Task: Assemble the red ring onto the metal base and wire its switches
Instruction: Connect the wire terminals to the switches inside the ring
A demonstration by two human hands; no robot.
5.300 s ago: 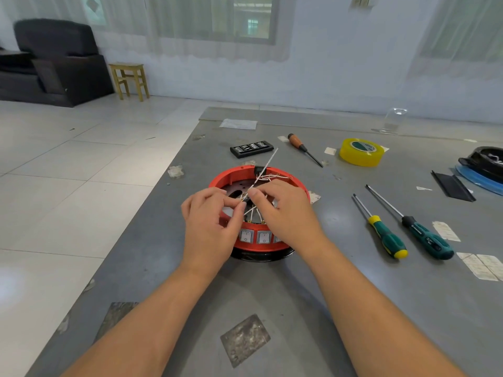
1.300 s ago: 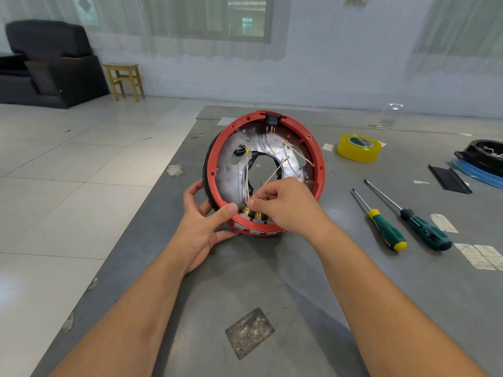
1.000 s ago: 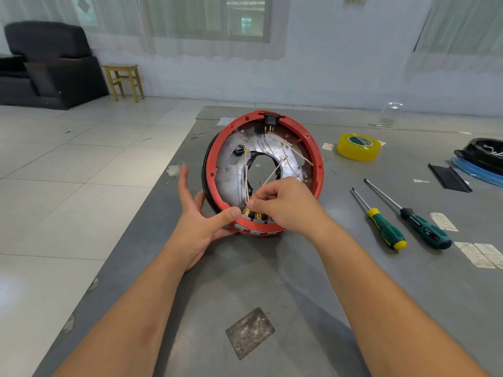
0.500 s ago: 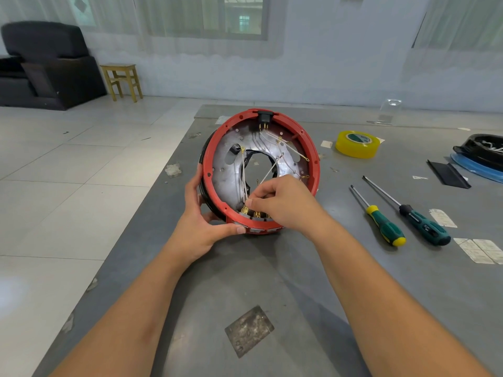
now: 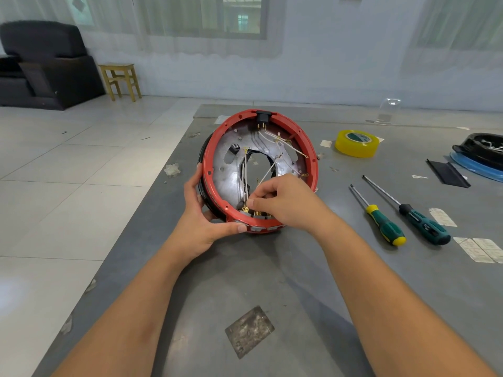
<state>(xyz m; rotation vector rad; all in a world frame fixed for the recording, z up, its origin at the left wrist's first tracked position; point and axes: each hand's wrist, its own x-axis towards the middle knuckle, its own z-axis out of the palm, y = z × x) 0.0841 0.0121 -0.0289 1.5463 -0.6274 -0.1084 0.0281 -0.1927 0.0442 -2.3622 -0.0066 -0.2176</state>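
Observation:
The red ring (image 5: 304, 140) stands tilted on its edge on the grey table, fitted round the metal base (image 5: 234, 175), whose inside faces me. White wires (image 5: 268, 170) cross the base's central hole. My left hand (image 5: 202, 213) grips the ring's lower left rim, thumb along its bottom edge. My right hand (image 5: 283, 200) pinches a wire end at the brass switch terminals (image 5: 246, 209) inside the bottom of the ring. The switches (image 5: 257, 228) show as grey faces on the ring's outer bottom. A black socket (image 5: 263, 115) sits at the ring's top.
Two green-handled screwdrivers (image 5: 385, 227) (image 5: 422, 223) lie to the right. A yellow tape roll (image 5: 356, 144) sits behind them. A black and blue part (image 5: 481, 156) and a black strip (image 5: 446, 174) are at the far right. The table's left edge (image 5: 152, 191) runs beside my left hand.
The ring went from lying flat to standing tilted on edge. In the last second my left hand spread open off the rim, then closed on it again. My right hand stays at the terminals.

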